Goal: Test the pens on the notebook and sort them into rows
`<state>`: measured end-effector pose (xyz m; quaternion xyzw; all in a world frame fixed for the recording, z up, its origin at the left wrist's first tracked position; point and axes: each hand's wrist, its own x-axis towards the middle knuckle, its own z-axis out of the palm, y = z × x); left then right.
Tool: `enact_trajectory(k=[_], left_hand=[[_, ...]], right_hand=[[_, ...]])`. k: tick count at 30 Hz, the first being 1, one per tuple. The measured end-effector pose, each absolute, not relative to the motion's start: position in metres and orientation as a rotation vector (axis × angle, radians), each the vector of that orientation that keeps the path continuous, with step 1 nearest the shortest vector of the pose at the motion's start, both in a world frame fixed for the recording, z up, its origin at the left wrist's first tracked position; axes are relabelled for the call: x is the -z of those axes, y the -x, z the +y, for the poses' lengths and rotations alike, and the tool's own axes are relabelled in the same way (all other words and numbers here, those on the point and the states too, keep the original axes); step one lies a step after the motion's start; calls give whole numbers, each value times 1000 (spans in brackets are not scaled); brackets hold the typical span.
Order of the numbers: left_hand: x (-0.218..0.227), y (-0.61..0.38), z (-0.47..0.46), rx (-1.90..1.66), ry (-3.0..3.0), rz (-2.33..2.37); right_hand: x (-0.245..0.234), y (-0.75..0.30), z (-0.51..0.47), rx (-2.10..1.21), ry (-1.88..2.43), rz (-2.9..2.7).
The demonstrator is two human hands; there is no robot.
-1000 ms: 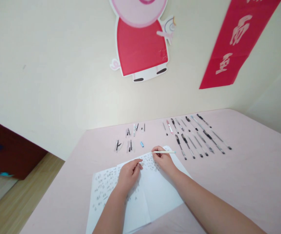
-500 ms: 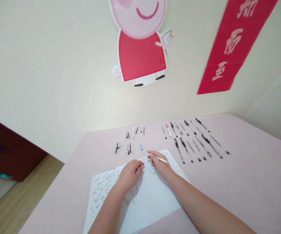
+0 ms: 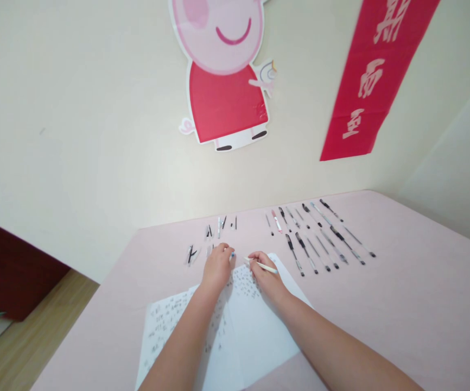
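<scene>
My right hand (image 3: pixel 262 273) rests on the far edge of the written-on white paper (image 3: pixel 255 331) and pinches a thin white pen (image 3: pixel 265 266), its tip pointing left. My left hand (image 3: pixel 217 266) has reached past the paper's top edge, and its curled fingertips touch a small blue pen cap (image 3: pixel 232 254) on the pink table (image 3: pixel 401 293). Whether the cap is gripped I cannot tell.
Several small pen parts (image 3: pixel 214 233) lie in loose rows beyond my left hand. To the right, several black and clear pens (image 3: pixel 320 233) are laid in rows. The table meets a cream wall with a cartoon pig cutout (image 3: pixel 222 76) and a red banner (image 3: pixel 373 76).
My left hand has slid forward off the paper to the blue cap. My right hand stays with the pen. The camera has tipped slightly.
</scene>
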<state>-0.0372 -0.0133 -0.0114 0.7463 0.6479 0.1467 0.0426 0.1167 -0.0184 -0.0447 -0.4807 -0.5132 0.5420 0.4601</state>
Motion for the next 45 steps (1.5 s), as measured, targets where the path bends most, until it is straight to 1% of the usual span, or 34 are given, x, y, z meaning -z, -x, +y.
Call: enact_trajectory(k=[5,8,11,13,16,19,25,39,45], left_hand=[[16,34,-4,-324,-2362,2001],[16,34,1,-231,-2368,2034],[14,33,5,-203,-2340,2077],[12,32,5,-207,-2306,2094],[10,31,-1,-298,-2253,2085],[10,30,-9,-469,-2207,2052],[22,29,-19,-677,-2116,2048],[34,28,-21,-858,-2178,1900],[35,29,-21,-902,-2254,1837]], right_hand=[[51,-118,-15,-1326,1114,-1208],[52,-119,-13,-1259,1113,-1221],[48,-120,-13,-1208,1130,-1235],[46,-121,-14,-1238,1130,-1211],[44,-120,-15,-1289,1102,-1152],[45,-121,-15,-1287,1055,-1123],[42,-122,-18,-1273,970,-1172],[33,-123,-20,-1248,1007,-1251],[38,-121,-19,-1249,1036,-1215]])
